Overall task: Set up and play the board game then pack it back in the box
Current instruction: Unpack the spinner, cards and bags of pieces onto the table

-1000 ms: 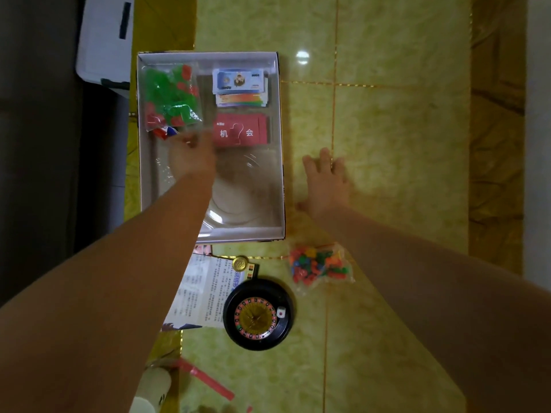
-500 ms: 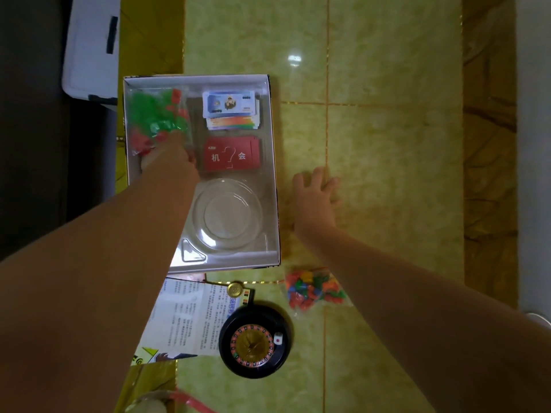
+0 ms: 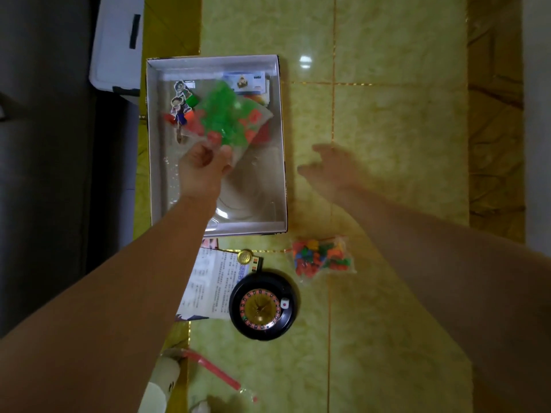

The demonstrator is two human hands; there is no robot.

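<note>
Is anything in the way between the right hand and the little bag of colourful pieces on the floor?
No, nothing visible. The right hand is open above bare floor tile, right of the box. The bag of colourful pieces lies on the floor nearer the person, with only tile between them.

The floor [image 3: 399, 174] is big shiny tiles, yellow and green. Thin gold lines [image 3: 333, 120] run between them. A small white spot of light [image 3: 305, 61] shines on 1 tile. Along the right runs a darker brown strip [image 3: 495, 129], and past it a pale grey edge [image 3: 536, 114]. On the left is a big dark grey shape [image 3: 44, 174]. A white bin [image 3: 114, 55] with a black mark sits near it.
</note>
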